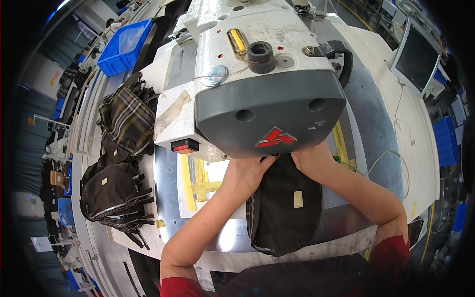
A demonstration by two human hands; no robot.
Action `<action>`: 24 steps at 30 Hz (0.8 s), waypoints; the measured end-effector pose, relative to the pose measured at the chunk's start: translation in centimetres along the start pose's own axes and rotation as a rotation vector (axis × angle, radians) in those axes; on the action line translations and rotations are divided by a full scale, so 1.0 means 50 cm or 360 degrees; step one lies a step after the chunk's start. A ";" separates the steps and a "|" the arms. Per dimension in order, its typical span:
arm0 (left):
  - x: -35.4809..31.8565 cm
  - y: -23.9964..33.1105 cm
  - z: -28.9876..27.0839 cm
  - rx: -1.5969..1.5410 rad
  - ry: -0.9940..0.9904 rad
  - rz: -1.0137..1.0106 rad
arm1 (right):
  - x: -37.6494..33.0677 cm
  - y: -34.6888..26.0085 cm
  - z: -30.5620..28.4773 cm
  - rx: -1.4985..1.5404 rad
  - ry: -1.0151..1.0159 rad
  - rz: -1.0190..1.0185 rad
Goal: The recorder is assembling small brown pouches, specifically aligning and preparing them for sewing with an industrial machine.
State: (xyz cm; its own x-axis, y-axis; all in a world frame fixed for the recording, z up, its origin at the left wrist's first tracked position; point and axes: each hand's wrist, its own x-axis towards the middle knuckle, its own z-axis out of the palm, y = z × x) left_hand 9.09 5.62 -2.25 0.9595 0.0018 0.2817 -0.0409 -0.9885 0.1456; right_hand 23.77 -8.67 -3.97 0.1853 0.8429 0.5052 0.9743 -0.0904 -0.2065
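A black fabric pouch (284, 208) with a zipper along its left edge and a small cream label lies on the metal machine bed (168, 198). My left hand (245, 171) presses its top left corner and my right hand (311, 161) holds its top right corner. Both hands reach under the grey head of a large white sewing machine (262, 89), which hides the fingertips and the pouch's far edge.
A pile of black pouches (114, 195) and plaid fabric pieces (126, 119) lies at the left of the table. A blue plastic bin (123, 44) stands far left. A monitor (418, 57) sits at the upper right. Yellow tape marks (190, 183) cross the bed.
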 end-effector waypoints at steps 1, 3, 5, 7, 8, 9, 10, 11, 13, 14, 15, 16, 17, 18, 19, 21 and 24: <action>0.001 0.001 -0.003 0.0015 -0.0012 0.0021 | -0.003 0.001 -0.001 -0.0001 -0.0043 0.0010; 0.003 0.012 -0.001 0.0052 0.0048 0.0047 | -0.014 -0.004 -0.011 -0.0029 -0.0105 0.0078; -0.002 0.023 0.013 0.0088 0.0113 0.0076 | -0.030 -0.011 -0.019 -0.0063 -0.0166 0.0147; -0.009 0.031 0.031 -0.0352 0.0264 -0.0041 | -0.048 -0.017 -0.021 -0.0086 -0.0119 0.0182; -0.010 0.037 0.035 -0.0350 0.0277 -0.0029 | -0.050 -0.024 -0.024 -0.0101 -0.0110 0.0178; -0.008 0.046 0.035 -0.0574 0.0295 -0.0365 | -0.052 -0.032 -0.027 -0.0072 -0.0115 0.0221; -0.008 0.054 0.032 -0.0797 0.0307 -0.0702 | -0.056 -0.042 -0.030 -0.0042 -0.0119 0.0263; -0.005 0.058 0.025 -0.0800 0.0318 -0.0689 | -0.064 -0.052 -0.033 -0.0058 -0.0111 0.0261; 0.004 0.053 0.005 -0.1060 0.0005 -0.0987 | -0.085 -0.079 -0.034 0.0055 -0.0194 0.0311; -0.001 0.048 -0.007 -0.1218 -0.0225 -0.0983 | -0.097 -0.094 -0.039 0.0159 -0.0218 0.0387; -0.015 0.049 -0.015 -0.1215 -0.0219 -0.0984 | -0.112 -0.111 -0.044 0.0158 -0.0216 0.0381; -0.033 0.053 -0.025 -0.1329 -0.0423 -0.0934 | -0.126 -0.130 -0.055 0.0292 -0.0220 0.0375; -0.053 0.059 -0.035 -0.1440 -0.0630 -0.0881 | -0.140 -0.150 -0.066 0.0427 -0.0226 0.0370; -0.072 0.064 -0.045 -0.1507 -0.0752 -0.0825 | -0.160 -0.172 -0.077 0.0417 -0.0221 0.0374; -0.097 0.072 -0.050 -0.1505 -0.0751 -0.0821 | -0.181 -0.196 -0.088 0.0498 -0.0308 0.0318; -0.142 0.086 -0.054 -0.1693 -0.0886 -0.0699 | -0.197 -0.210 -0.109 0.0580 -0.0402 0.0262; -0.166 0.087 -0.054 -0.1930 -0.0845 -0.0770 | -0.205 -0.168 -0.137 0.0409 -0.0366 0.0255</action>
State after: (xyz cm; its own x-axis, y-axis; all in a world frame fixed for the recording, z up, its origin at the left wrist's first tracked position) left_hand 0.19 1.72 -1.39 0.9257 -0.0263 -0.3773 0.3684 -0.1633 0.9152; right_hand 14.60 -20.19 -1.66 0.2708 0.9284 0.2544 0.8658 -0.1194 -0.4860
